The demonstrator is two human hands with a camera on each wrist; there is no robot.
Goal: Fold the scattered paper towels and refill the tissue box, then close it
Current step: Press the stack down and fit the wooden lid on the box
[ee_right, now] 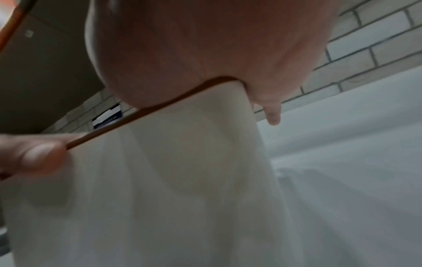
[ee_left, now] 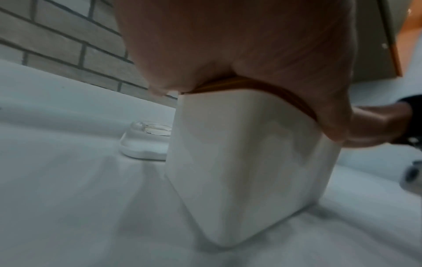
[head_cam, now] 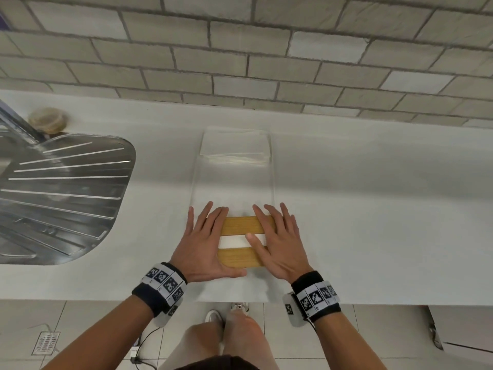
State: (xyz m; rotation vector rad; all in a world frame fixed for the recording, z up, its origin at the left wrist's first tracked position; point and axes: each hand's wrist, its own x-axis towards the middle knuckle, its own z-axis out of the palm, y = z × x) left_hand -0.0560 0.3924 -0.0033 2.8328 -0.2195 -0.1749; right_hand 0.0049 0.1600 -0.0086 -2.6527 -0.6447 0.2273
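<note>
Two flat hands, left hand (head_cam: 205, 244), right hand (head_cam: 277, 243), one lid (head_cam: 241, 226), perhaps seated

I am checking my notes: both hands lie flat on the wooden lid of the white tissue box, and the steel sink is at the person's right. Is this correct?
Not quite. The head view shows the steel sink at the person's left, not right. The rest holds: the left hand and right hand lie flat on the wooden lid of the white tissue box.

Soft even light, blurred wrist views
</note>
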